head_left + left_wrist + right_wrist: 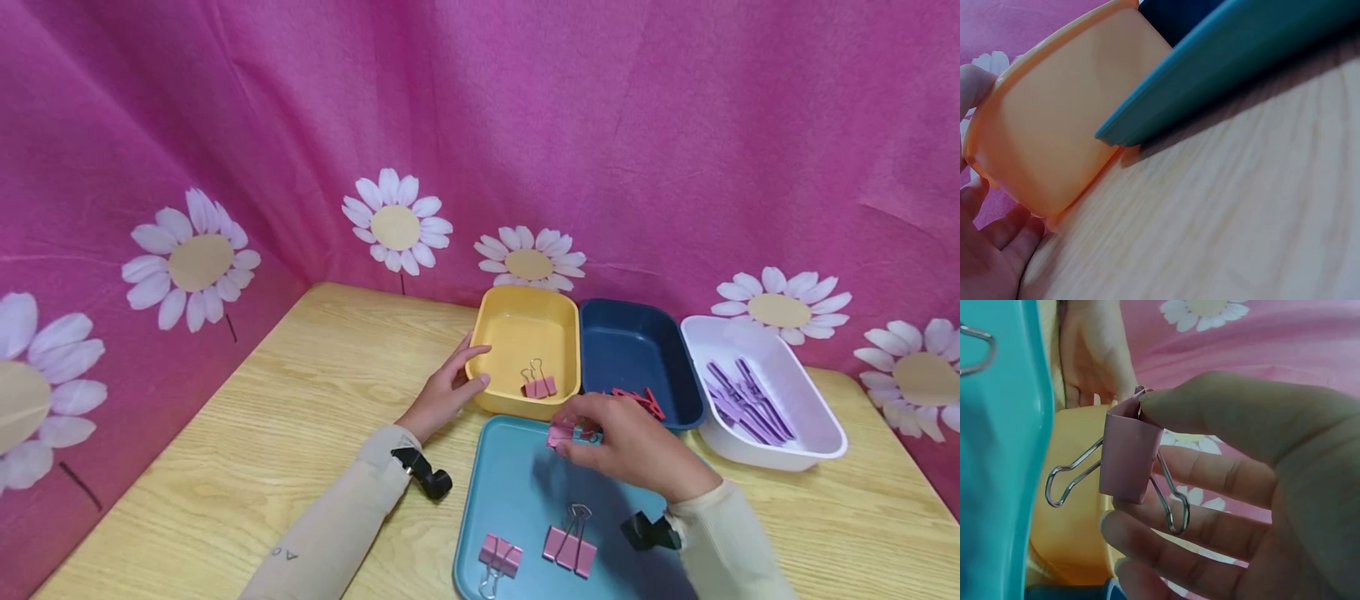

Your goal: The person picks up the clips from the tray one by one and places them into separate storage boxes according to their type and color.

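A pink binder clip (1130, 456) with its two wire handles spread apart is pinched between the thumb and fingers of my right hand (630, 437), above the back of the teal tray (510, 467). My left hand (442, 392) grips the left side of the yellow container (525, 325), one finger over the rim; the left wrist view shows other fingertips low against its wall. Another pink binder clip (540, 387) lies inside that container. On the tray are a large pink binder clip (570, 550) and a smaller one (501, 554) to its left.
Right of the yellow container stands a navy container (630, 333) with red clips (651, 403), partly hidden by my right hand. Beside it a white container (813, 417) holds several purple slender items (750, 400). A pink flowered curtain (600, 125) hangs behind the wooden table (300, 417).
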Tool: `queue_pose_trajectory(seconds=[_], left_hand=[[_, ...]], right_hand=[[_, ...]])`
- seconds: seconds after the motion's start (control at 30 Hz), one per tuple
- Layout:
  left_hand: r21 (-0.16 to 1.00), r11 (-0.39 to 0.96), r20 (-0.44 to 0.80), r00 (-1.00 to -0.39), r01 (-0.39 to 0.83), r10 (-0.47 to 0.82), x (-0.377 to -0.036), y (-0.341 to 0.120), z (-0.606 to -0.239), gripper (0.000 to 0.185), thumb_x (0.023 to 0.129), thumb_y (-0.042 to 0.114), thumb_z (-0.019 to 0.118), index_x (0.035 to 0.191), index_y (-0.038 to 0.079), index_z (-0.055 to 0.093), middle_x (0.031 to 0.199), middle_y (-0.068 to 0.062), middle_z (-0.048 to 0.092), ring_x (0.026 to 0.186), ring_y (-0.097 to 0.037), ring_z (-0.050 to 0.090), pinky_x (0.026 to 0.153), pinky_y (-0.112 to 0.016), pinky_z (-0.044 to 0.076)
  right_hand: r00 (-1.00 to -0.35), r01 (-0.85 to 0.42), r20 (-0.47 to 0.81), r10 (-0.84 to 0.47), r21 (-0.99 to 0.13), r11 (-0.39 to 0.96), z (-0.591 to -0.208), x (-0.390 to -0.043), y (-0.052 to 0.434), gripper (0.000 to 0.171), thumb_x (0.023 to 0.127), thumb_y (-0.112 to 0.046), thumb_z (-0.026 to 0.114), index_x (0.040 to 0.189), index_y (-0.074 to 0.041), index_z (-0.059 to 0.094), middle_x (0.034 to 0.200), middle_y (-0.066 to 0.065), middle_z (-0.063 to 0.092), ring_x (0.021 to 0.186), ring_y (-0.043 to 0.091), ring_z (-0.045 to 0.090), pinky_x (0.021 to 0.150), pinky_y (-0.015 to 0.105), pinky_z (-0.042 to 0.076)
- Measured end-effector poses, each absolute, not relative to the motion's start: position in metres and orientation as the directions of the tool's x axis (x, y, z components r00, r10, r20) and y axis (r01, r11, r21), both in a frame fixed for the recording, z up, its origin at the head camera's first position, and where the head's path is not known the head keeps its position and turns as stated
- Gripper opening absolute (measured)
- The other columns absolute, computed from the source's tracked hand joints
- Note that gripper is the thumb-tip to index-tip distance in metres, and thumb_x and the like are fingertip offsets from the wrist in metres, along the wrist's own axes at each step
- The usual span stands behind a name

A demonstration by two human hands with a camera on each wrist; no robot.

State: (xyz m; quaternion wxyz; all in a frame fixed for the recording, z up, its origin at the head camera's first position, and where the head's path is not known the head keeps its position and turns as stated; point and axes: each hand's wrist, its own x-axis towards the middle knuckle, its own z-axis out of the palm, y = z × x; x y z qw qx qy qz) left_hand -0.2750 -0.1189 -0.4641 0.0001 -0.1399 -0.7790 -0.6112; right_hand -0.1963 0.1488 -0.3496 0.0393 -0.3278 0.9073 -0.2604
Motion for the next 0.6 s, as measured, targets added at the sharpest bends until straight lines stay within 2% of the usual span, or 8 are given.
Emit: queue_pose_trajectory(seconds=[0.1, 0.37, 0.6], left_hand=[[0.953, 0.206, 0.18, -0.96, 0.224, 0.212, -0.274, -0.119, -0.464, 0.046, 0.095, 0.032, 0.062, 0.139, 0.033, 0.05, 0.16, 0.011, 0.013, 0.14, -0.013, 0.03, 0.112, -0.032, 0.032], [0.951, 0.21, 0.182, -0.96, 0.227, 0.215, -0.274, -0.119, -0.462, 0.047, 0.095, 0.032, 0.062, 0.14, 0.031, 0.049, 0.16, 0.012, 0.013, 0.14, -0.016, 0.03, 0.112, -0.034, 0.032], [0.95, 0.228, 0.16, -0.96, 0.213, 0.23, -0.264, -0.118, -0.447, 0.049, 0.097, 0.025, 0.059, 0.144, 0.019, 0.046, 0.162, 0.001, 0.01, 0.143, -0.021, 0.026, 0.112, -0.035, 0.029]], right_hand=[[-0.797, -0.55, 0.087, -0.598, -0.514, 0.659, -0.348, -0.199, 0.147, 0.025, 0.083, -0.041, 0.075, 0.101, -0.025, 0.07, 0.09, -0.015, 0.064, 0.082, 0.013, 0.057, 0.069, 0.026, 0.053], [-0.825, -0.521, 0.12, -0.553, -0.54, 0.66, -0.342, -0.209, 0.143, 0.025, 0.081, -0.032, 0.078, 0.103, -0.023, 0.071, 0.088, -0.011, 0.064, 0.08, 0.014, 0.058, 0.065, 0.025, 0.054], [-0.841, -0.501, 0.129, -0.525, -0.551, 0.667, -0.338, -0.218, 0.14, 0.027, 0.082, -0.027, 0.078, 0.107, -0.02, 0.072, 0.089, -0.01, 0.065, 0.08, 0.013, 0.06, 0.064, 0.027, 0.054]])
